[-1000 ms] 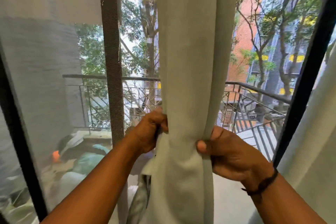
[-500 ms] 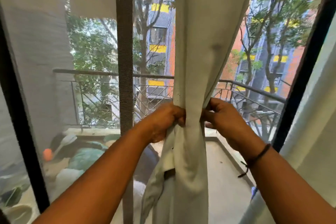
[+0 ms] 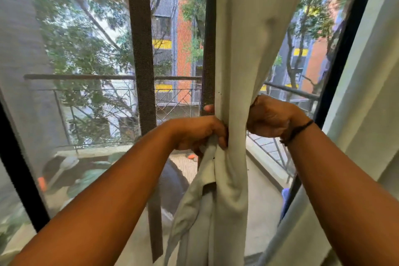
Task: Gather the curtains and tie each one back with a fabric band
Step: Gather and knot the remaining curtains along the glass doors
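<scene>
Both my hands are on the pale curtain [image 3: 241,54], which hangs gathered into a narrow column down the centre-right of the frame. My left hand [image 3: 198,134] is at centre frame, fingers curled tight into the curtain's left edge, bunching a fold of cloth plus a loose strip of the same pale fabric [image 3: 194,196] that hangs down from my fist toward bottom centre. Can't confirm whether that strip is the tie band or just curtain hem. My right hand [image 3: 269,117] sits just right of the column, slightly higher, wrapped round behind it; a fingertip [image 3: 208,107] shows past the curtain's left edge, so the grip goes all the way around. Dark cord bracelet [image 3: 296,130] on my right wrist. No band visibly closed around the curtain. Second curtain [image 3: 367,93] hangs along the right edge of frame. Behind: mesh screen with dark vertical frame bars [image 3: 140,49], balcony railing [image 3: 86,76], trees and an orange-and-yellow building.
</scene>
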